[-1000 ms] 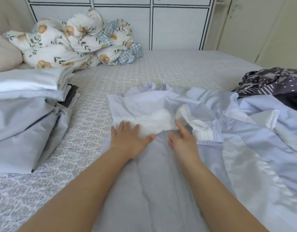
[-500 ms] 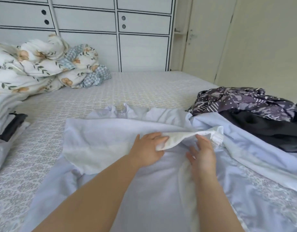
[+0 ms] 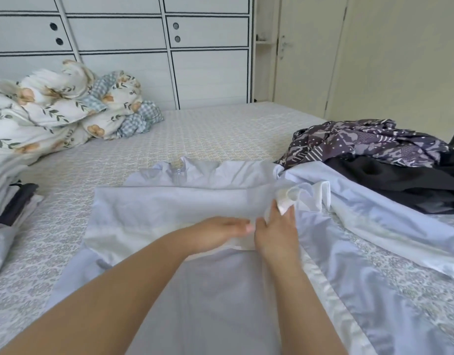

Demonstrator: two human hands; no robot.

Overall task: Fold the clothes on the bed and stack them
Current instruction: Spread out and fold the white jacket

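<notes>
A pale lilac garment with a white lining lies spread on the bed in front of me, its zipped collar at the far side. My left hand rests flat on the folded white edge near the garment's middle, fingers straight. Just to its right, my right hand pinches a bunched white piece of the lining and lifts it slightly. A stack of folded clothes sits at the left edge.
A heap of unfolded clothes, a dark patterned piece over a black one, lies at the right. A floral duvet is bundled at the far left. White cabinets stand behind the bed.
The camera has swung up and to the right. Both hands slid right along the white folded edge. My right hand now pinches the bunched lining higher up.
</notes>
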